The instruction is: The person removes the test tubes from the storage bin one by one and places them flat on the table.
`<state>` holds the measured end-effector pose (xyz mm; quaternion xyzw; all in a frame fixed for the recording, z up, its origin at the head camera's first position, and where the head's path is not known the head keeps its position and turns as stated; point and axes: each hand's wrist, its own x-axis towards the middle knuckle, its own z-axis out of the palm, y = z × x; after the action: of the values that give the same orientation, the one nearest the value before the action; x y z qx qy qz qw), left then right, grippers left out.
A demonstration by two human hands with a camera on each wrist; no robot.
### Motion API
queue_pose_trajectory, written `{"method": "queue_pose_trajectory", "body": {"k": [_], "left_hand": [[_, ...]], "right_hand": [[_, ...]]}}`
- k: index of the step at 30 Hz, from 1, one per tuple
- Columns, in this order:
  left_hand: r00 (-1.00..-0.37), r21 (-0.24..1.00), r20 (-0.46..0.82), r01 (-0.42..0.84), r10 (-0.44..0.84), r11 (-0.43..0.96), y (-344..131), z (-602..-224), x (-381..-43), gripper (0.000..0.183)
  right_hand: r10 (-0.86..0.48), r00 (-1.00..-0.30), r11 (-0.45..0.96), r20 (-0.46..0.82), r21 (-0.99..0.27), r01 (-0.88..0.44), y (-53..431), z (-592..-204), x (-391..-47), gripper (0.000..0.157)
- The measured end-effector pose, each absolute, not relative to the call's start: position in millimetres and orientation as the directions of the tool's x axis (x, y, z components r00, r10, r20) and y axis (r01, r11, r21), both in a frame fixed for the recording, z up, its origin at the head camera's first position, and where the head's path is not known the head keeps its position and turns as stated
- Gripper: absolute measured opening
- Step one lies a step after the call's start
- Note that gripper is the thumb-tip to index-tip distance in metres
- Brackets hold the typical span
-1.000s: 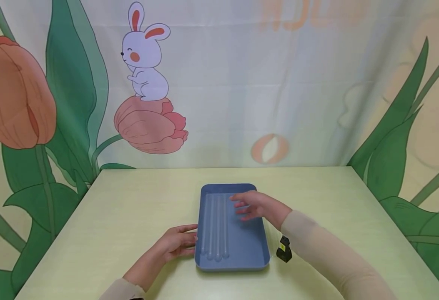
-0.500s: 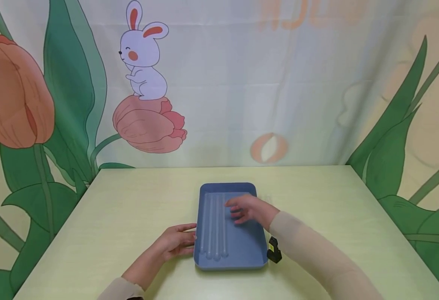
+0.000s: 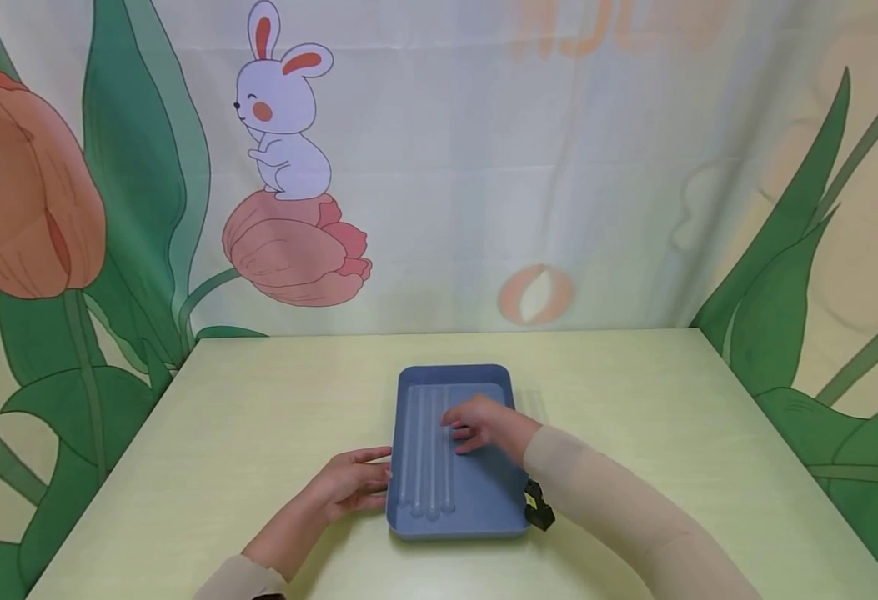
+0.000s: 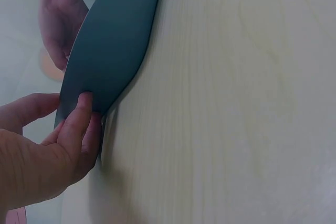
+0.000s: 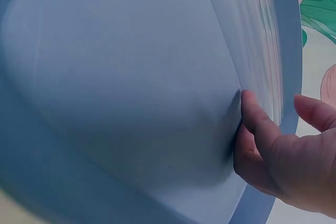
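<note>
A blue rectangular tray (image 3: 491, 496) lies on the table, several clear round-ended tubes (image 3: 431, 467) side by side along its left half. They look like test tubes. My left hand (image 3: 356, 483) rests against the tray's left side; in the left wrist view its fingers (image 4: 79, 121) touch the outer wall. Over the tray, my right hand (image 3: 479, 423) reaches in beside the rightmost tube. From the right wrist, its fingertips (image 5: 247, 98) are at the tubes' edge near the tray floor, and the thumb (image 5: 310, 111) stands apart from them. Nothing is visibly pinched.
Faint clear tubes (image 3: 534, 404) lie on the table just right of the tray. A small black device (image 3: 539, 504) with a yellow mark sits below my right forearm, by the tray's edge. Behind the table (image 3: 296, 383) hangs a printed curtain (image 3: 423, 183).
My right hand has moved left and slightly nearer over the tray, to the rightmost tube. The black device has shifted left with that arm. My left hand stays against the tray.
</note>
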<state>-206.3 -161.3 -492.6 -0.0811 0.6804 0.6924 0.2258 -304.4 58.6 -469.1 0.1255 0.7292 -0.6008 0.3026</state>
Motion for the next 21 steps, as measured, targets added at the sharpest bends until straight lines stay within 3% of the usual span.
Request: {"method": "queue_pose_trajectory", "body": {"k": [15, 21], "left_hand": [[-0.883, 0.905, -0.419, -0.425, 0.211, 0.017, -162, -494, -207, 0.061], [-0.885, 0.908, -0.414, -0.419, 0.215, 0.022, -162, -494, -208, 0.061]], "right_hand": [[-0.138, -0.805, 0.301, -0.578, -0.798, 0.521, 50, -471, -303, 0.055], [-0.158, -0.786, 0.328, -0.598, -0.782, 0.529, 55, -548, -363, 0.063]]}}
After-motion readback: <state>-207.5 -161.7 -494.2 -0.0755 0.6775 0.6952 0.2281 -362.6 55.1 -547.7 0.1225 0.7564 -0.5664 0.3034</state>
